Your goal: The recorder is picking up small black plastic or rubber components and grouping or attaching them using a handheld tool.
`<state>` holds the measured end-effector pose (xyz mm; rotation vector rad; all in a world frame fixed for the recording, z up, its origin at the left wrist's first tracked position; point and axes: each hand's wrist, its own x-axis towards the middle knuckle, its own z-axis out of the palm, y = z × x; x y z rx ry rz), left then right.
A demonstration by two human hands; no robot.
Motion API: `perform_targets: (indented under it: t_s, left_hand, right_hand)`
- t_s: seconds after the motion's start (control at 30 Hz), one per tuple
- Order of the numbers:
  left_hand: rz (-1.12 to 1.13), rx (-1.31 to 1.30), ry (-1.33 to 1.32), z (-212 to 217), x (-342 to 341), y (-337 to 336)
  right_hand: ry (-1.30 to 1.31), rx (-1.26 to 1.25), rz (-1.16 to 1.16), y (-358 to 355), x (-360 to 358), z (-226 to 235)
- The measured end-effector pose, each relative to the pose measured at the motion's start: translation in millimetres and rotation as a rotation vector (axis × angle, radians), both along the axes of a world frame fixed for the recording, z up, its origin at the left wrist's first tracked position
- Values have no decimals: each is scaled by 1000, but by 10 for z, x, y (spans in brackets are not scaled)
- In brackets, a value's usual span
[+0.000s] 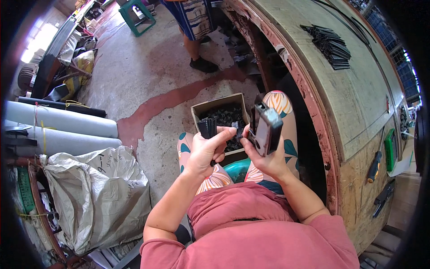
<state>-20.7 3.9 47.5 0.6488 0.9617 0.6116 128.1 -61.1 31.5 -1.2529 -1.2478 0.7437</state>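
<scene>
A stack of thin black strips [207, 128] is gripped in my left hand [201, 154], its thumb and forefinger stretched toward a small pale piece [234, 125]. Whether that piece is pinched or lies beyond the fingertip I cannot tell. My right hand [268, 165] is closed round a dark, boxy tool [268, 130] with a worn grey metal end, held upright; its exact kind is unclear. Both hands are over my lap, close together. Just beyond them stands an open cardboard box [200, 109] of loose black pieces [222, 113], partly hidden by my hands.
On the right, a worn workbench [322, 89] bears a pile of black strips [329, 45], a screwdriver [375, 166] and a green case [390, 150]. At left are a white sack [98, 197] and pale rolls [67, 121]. A person [192, 31] stands ahead near a green stool [136, 18].
</scene>
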Motion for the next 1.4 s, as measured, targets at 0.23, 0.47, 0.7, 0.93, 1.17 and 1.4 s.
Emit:
perform_targets:
  t_s: [0.23,0.47,0.7,0.93,1.17,1.4]
  left_hand:
    - [88,166,53,19,71,-107]
    - [105,256,104,-18,106,-136]
    - [139,331,163,-35,153,-166]
    - [139,434,224,-95,140,-147]
    - [73,607,309,-148,-100,13]
    - [-82,621,549,218,-550,228]
  right_hand:
    - [207,-164,-88,34,-30,-3]
    - [217,-171,-86,36,-31,-30]
    - [239,-164,-112,45,-49,-56]
    - [272,-229,-107,41,-73,-76]
    - [49,-150,-12,10,-42,-54]
    - [-398,-32,182,-100,57,-217]
